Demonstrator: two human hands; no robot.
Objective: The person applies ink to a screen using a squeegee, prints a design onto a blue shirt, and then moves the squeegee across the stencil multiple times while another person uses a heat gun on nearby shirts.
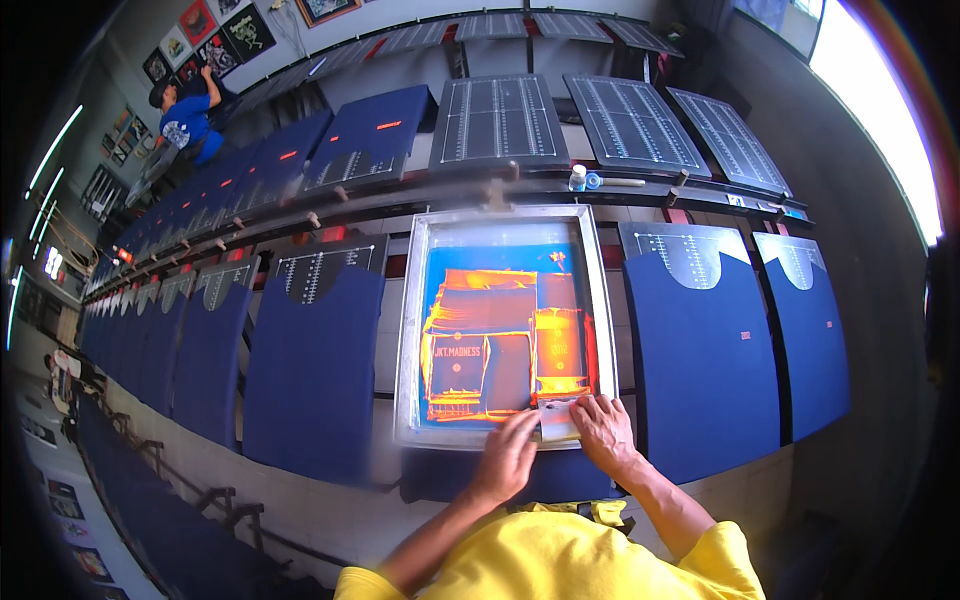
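Note:
A screen-printing frame (404, 330) with a pale metal border lies in front of me over a navy shirt (440, 480). Orange ink (490, 280) is smeared across its blue mesh. Near the frame's close edge, low on the right, a small flat squeegee (558, 424) rests on the mesh. My right hand (606, 435) is closed round its right end. Against the left end, my left hand (507, 458) has its fingers bent and pressed together. My palms hide part of the frame's near edge.
Navy shirts (310, 370) lie on boards in a row to the left, with two more shirts (700, 350) at the right. Bare gridded boards (500, 120) stand across a rail holding a small bottle (577, 178). A person in blue (188, 122) stands far left.

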